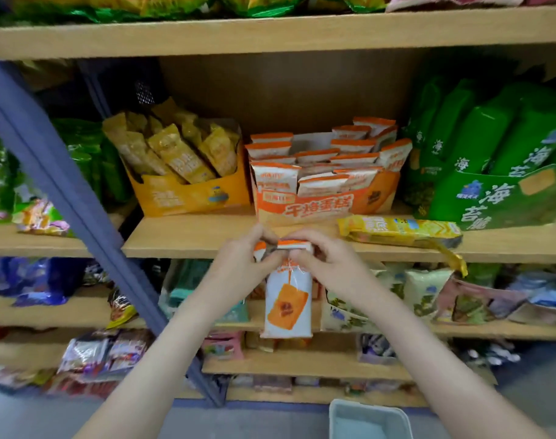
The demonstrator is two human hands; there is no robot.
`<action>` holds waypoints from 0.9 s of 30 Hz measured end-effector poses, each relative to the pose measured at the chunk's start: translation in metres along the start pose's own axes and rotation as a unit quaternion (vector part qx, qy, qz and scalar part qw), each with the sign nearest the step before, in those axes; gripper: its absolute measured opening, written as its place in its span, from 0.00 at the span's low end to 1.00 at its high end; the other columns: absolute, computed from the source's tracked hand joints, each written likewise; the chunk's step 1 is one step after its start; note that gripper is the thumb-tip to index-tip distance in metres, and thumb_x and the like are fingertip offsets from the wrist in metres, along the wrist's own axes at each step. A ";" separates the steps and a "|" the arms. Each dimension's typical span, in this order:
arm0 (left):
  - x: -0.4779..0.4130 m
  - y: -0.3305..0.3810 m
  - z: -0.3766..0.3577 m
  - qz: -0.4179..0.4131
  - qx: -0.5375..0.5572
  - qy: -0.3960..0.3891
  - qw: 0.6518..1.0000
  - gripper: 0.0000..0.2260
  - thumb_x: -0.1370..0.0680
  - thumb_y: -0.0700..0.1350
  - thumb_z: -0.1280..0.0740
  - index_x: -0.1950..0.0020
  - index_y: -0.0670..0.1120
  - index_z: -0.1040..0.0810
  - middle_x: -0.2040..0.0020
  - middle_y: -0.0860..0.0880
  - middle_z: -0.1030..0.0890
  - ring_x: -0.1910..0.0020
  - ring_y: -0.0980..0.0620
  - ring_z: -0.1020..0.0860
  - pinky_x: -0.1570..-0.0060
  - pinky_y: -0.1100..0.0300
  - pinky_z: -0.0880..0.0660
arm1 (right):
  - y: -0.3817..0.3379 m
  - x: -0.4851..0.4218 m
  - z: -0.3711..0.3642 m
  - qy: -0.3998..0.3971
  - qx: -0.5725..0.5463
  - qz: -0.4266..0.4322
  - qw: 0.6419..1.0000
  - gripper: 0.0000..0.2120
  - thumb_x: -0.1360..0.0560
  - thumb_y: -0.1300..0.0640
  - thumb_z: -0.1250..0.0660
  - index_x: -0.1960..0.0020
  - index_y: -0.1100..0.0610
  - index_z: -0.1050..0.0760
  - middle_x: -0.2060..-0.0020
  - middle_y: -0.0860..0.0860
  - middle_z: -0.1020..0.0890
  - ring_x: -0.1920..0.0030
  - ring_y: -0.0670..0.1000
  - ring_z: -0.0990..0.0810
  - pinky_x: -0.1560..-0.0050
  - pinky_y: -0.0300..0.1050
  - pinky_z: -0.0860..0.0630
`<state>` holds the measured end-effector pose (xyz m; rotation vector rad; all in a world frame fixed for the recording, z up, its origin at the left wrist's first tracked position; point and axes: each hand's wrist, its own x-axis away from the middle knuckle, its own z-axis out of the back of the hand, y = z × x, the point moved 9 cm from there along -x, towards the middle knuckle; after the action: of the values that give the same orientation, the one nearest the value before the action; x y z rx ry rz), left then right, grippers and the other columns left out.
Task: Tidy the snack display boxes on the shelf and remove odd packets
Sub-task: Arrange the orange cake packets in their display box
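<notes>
Holding: both hands pinch the top edge of one white-and-orange packet (pixel 287 305), which hangs upright in the air just in front of the shelf lip.
Bin: a grey bin (pixel 368 419) sits low at the bottom of view, right of the arms; its contents cannot be told.
Left hand: the left hand (pixel 238 258) has fingers curled, pinching the packet's top left corner.
Right hand: the right hand (pixel 321 258) has fingers curled, pinching the top seal beside the left.
Shelf: the wooden shelf (pixel 191 236) carries three display boxes in a row.
Yellow packet: the yellow packet (pixel 397 231) lies flat at the shelf front, just right of the hands, with its twisted end hanging over the lip. It looks like the odd one.
Orange box: the orange box (pixel 321 210) is directly behind the hands. Its packets stand in uneven rows and match the held one in colour, so that is probably where it belongs.
Yellow box: the yellow box (pixel 188 198) is just left of the orange box, its packets leaning back.
Green box: the green box (pixel 492 201) is to the right, packed with tall packs.
Risk, grip: only the thin seal is held, so the packet could slip and drop to the lower shelves.
Risk, insertion: the rows are crowded, so pushing it in could crush or tip its neighbours.
Risk, elbow: the right forearm, reaching in, could knock the overhanging yellow packet off the lip.
</notes>
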<state>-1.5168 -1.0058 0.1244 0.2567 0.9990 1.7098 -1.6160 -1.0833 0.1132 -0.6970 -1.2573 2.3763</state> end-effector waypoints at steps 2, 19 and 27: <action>0.009 -0.021 0.000 0.056 0.060 0.004 0.997 0.07 0.24 0.47 0.28 0.57 0.56 0.25 0.62 0.60 0.21 0.63 0.64 0.24 0.65 0.71 0.31 | 0.010 0.003 -0.009 0.042 -0.020 -0.036 0.998 0.09 0.22 0.61 0.34 0.50 0.46 0.23 0.55 0.40 0.19 0.57 0.35 0.23 0.54 0.35 0.26; 0.068 -0.035 -0.038 0.085 0.121 -0.170 0.974 0.15 0.22 0.48 0.30 0.38 0.57 0.29 0.51 0.58 0.21 0.60 0.65 0.22 0.68 0.73 0.29 | 0.011 0.084 0.002 0.226 0.161 -0.109 0.955 0.36 0.27 0.45 0.29 0.24 0.44 0.42 0.27 0.50 0.40 0.25 0.48 0.45 0.26 0.47 0.49; 0.020 0.036 -0.062 0.041 0.226 -0.213 0.949 0.10 0.22 0.46 0.31 0.41 0.52 0.21 0.45 0.54 0.17 0.46 0.55 0.19 0.43 0.56 0.24 | -0.010 0.089 0.027 0.066 0.499 0.101 0.858 0.41 0.32 0.56 0.28 0.23 0.49 0.44 0.26 0.53 0.35 0.24 0.52 0.44 0.26 0.52 0.55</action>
<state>-1.5870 -1.0208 0.1055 0.9377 1.0466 1.3904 -1.7028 -1.0488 0.1123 -0.6129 0.2074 2.6130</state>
